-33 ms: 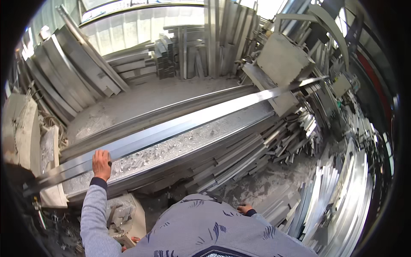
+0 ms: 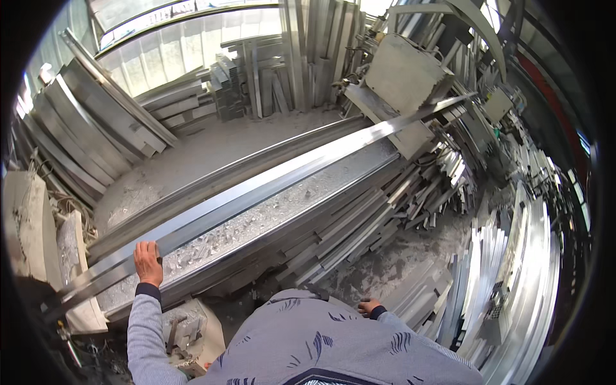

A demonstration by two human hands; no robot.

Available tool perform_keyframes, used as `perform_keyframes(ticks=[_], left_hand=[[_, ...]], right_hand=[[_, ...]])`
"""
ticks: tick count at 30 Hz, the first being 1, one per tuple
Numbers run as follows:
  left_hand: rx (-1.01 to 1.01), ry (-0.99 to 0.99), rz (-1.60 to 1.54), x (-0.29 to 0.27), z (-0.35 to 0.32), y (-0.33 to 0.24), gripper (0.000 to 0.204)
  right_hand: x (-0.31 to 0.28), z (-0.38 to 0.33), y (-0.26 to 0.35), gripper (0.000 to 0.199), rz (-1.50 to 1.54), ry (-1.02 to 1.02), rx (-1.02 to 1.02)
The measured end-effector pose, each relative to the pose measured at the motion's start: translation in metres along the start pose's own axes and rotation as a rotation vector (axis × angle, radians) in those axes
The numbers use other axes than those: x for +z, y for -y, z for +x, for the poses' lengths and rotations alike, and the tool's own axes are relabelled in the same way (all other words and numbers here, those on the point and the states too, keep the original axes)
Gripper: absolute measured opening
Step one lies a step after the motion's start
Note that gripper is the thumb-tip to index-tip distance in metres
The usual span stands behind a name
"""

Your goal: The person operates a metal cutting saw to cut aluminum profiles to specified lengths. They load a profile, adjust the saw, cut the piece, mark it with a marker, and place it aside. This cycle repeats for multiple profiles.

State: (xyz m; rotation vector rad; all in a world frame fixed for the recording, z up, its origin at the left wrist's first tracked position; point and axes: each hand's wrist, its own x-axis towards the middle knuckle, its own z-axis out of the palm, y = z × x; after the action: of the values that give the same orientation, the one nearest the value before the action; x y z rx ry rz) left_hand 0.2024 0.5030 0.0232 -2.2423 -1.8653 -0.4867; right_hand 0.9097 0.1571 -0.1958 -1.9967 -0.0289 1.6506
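A long, shiny silver metal profile (image 2: 256, 168) lies slantwise across a machine bed, from the lower left to the upper right. My left hand (image 2: 148, 262) grips its near edge toward the left end, with the fingers bent over the top and the thumb side facing right. Below the profile, metal chips (image 2: 212, 237) cover the bed's trough. Beside my body at the lower right hangs my right hand (image 2: 369, 307), its fingers loosely bent and nothing visible in them. It is nearest to a stack of flat metal strips (image 2: 414, 295).
Pale machine housings stand at both bed ends, one on the left (image 2: 32, 224) and one at the upper right (image 2: 404, 70). Cut profiles (image 2: 346, 240) pile along the bed's near side. Long bright profiles (image 2: 523, 276) lie at right; metal sheets (image 2: 90, 115) lean at far left.
The whole view has shifted slightly, so the background sits further left and higher. My left hand stays on the profile, and my right hand remains by my side.
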Motion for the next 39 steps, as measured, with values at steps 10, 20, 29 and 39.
perform_keyframes(ticks=[10,20,29,39], left_hand=[[-0.033,-0.219,0.228,0.056,-0.024,0.019,0.029],[0.062,0.098,0.024,0.022,0.001,0.024,0.064],[-0.064,0.036,0.07,0.039,0.001,0.031,0.074],[-0.007,0.214,0.102,0.018,0.026,0.025,0.077]], right_hand=[[0.017,-0.039,-0.049,0.056,0.242,-0.281,0.05],[0.015,-0.052,-0.063,0.058,0.149,-0.263,0.046],[-0.008,-0.027,-0.036,0.056,0.12,-0.25,0.038],[0.0,-0.03,-0.006,0.055,0.091,-0.172,-0.004]])
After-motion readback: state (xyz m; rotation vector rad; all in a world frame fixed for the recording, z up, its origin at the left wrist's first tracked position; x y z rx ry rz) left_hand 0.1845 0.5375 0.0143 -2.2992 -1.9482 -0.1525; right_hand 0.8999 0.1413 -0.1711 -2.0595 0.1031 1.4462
